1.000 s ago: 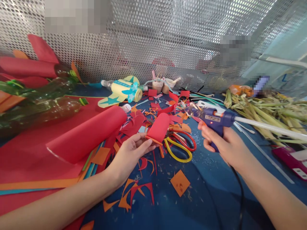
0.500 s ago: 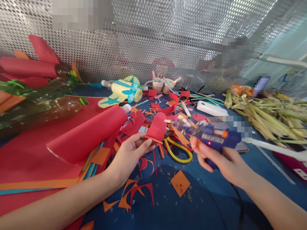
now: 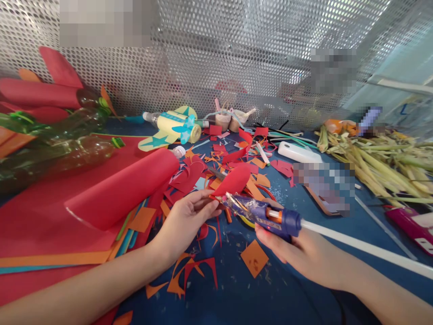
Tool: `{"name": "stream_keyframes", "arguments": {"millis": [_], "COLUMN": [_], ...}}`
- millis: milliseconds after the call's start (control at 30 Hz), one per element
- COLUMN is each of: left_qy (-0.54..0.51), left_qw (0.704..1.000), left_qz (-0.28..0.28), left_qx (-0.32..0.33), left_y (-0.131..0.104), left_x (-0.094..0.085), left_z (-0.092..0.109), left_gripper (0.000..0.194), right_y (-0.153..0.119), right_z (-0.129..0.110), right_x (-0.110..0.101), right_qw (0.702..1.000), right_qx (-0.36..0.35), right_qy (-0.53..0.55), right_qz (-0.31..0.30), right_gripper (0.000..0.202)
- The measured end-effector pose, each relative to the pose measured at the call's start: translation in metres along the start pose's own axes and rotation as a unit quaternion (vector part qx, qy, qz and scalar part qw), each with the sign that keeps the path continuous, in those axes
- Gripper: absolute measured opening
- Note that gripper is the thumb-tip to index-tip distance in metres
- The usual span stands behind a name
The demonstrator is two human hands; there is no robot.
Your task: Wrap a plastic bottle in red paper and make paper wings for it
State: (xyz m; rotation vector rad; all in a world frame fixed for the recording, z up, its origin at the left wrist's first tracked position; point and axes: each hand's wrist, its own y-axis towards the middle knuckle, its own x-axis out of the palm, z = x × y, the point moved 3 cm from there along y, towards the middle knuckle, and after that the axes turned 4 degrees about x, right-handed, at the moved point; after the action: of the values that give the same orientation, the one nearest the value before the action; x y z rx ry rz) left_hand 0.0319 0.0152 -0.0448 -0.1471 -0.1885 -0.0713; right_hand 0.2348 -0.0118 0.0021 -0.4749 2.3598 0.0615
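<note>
Between thumb and fingers, my left hand [image 3: 189,221] pinches the near end of a red paper piece [image 3: 236,178]. My right hand [image 3: 287,243] is wrapped round a blue glue gun [image 3: 257,211] with a long white glue stick [image 3: 365,246] in its back. The gun's tip is at the paper's edge, close to my left fingertips; whether they touch cannot be made out. Left of my hands lies a bottle wrapped in red paper [image 3: 125,189]. Red and orange scraps and a partly hidden pair of scissors lie behind the gun.
A yellow and blue paper-covered bottle [image 3: 174,126] lies at the back, near two small cups [image 3: 223,121]. Green plastic bottles [image 3: 84,153] are at the left. A phone [image 3: 324,192], a magenta power strip [image 3: 409,225] and dry husks [image 3: 368,162] are at the right.
My right hand has brought the glue gun left to the red paper. The paper in my left hand has tilted, with its far end now further right.
</note>
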Motion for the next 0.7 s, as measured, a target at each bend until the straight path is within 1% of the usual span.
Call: {"name": "stream_keyframes", "arguments": {"millis": [100, 233, 433, 567, 700], "left_qy": [0.004, 0.002, 0.012, 0.016, 0.022], "left_qw": [1.000, 1.000, 1.000, 1.000, 0.999], "left_qz": [-0.002, -0.006, -0.008, -0.020, -0.020], "left_qx": [-0.004, -0.020, -0.021, -0.016, -0.015], "left_y": [-0.0005, -0.0007, -0.0006, -0.0015, -0.0014], "left_x": [0.0002, 0.0009, 0.0015, 0.0020, 0.0019], "left_z": [-0.0002, -0.0010, -0.0007, -0.0009, -0.0017], "left_gripper": [0.023, 0.026, 0.026, 0.022, 0.023], "right_y": [-0.0007, -0.0009, 0.0001, 0.0007, 0.0005], "right_z": [0.0030, 0.0050, 0.0016, 0.0010, -0.0005], "right_x": [0.0024, 0.0023, 0.0013, 0.0010, -0.0005], "right_qw": [1.000, 1.000, 0.999, 0.998, 0.998], "right_qx": [0.009, 0.011, 0.020, 0.024, 0.018], "right_qy": [-0.003, 0.001, 0.015, 0.017, 0.017], "right_qz": [-0.018, -0.023, -0.048, -0.064, -0.063], "right_gripper": [0.030, 0.028, 0.026, 0.025, 0.024]}}
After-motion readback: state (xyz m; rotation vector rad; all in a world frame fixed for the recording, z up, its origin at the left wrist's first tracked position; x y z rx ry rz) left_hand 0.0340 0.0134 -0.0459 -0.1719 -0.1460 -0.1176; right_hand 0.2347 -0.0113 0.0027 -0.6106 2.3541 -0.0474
